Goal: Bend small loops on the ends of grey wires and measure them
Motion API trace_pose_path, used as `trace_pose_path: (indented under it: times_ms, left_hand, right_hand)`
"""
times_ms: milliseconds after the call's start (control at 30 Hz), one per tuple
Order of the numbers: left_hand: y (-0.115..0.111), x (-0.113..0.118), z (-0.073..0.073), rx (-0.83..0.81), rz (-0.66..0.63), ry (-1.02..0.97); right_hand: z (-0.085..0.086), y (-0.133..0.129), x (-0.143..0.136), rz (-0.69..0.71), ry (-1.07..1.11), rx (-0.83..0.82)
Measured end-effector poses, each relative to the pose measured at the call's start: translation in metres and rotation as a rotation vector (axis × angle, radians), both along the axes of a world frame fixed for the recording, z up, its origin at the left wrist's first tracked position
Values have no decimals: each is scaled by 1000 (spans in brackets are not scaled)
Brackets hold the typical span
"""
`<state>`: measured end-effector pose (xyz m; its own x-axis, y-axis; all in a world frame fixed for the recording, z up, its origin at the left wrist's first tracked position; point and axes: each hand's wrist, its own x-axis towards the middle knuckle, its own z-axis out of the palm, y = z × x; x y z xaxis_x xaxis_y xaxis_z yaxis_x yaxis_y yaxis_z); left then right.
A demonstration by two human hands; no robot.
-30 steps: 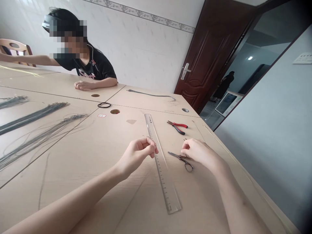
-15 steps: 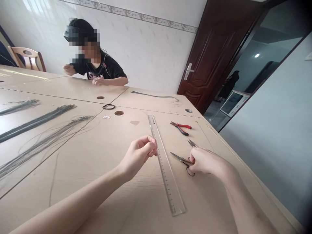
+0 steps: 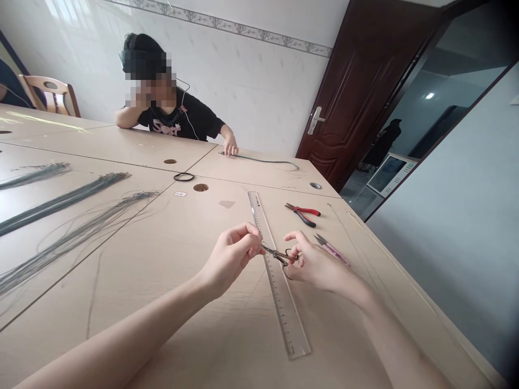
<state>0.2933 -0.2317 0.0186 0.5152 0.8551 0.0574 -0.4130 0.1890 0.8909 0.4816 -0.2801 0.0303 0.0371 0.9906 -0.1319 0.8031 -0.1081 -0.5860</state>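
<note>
My left hand (image 3: 237,254) is closed in a pinch above the clear ruler (image 3: 284,302). What its fingertips hold is too small to make out. In my right hand (image 3: 312,259) is a pair of small metal scissors (image 3: 279,255), gripped by the handle loops. Their blade tips reach the left fingertips, and part of the blades is hidden there. Just beyond the right hand lie pink-handled thread snips (image 3: 333,250). Farther off on the table are pliers (image 3: 305,214) with red and black handles.
Bundles of thin grey cords (image 3: 73,198) lie at the left. A black loop (image 3: 184,176), a small label (image 3: 180,194) and a table hole (image 3: 201,187) are farther back. Across the table (image 3: 162,335) sits a person (image 3: 174,113) in black, one hand on a cord (image 3: 263,159).
My right hand has lifted the scissors and moved left, bringing their tips to my left fingertips. My left hand keeps its pinch. The person opposite has reached out to the cord.
</note>
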Motion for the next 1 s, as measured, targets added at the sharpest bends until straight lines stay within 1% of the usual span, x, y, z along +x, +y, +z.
trace_pose_path:
  times_ms: [167,233,333,400,500,600,700,833,933,1000]
  left_hand:
    - [2,-3,0,23,16,-44]
    - [3,-4,0,38,31,-59]
    - [2,-5,1,48,60,-51]
    - [2,-5,1,46,76,-38]
    - [3,-5,1,54,108,-3]
    - [4,-3,1,80,164,56]
    - [6,-4,0,96,213,112]
    - [9,-7,-4,97,216,195]
    - [8,-9,-4,165,211,224]
    - [6,-10,-3,212,178,210]
  right_hand:
    - [11,0,-5,61,182,69]
    - [15,-3,-10,119,282,89]
    - [17,-8,-18,238,433,81]
    - [16,-11,-22,279,422,78]
    - [17,-15,-25,295,332,92]
    - [18,-19,-28,290,286,87]
    - [19,-21,-31,276,302,82]
    - [16,-20,-33,263,341,70]
    - [14,-24,-32,281,363,60]
    - [12,-28,-31,298,402,84]
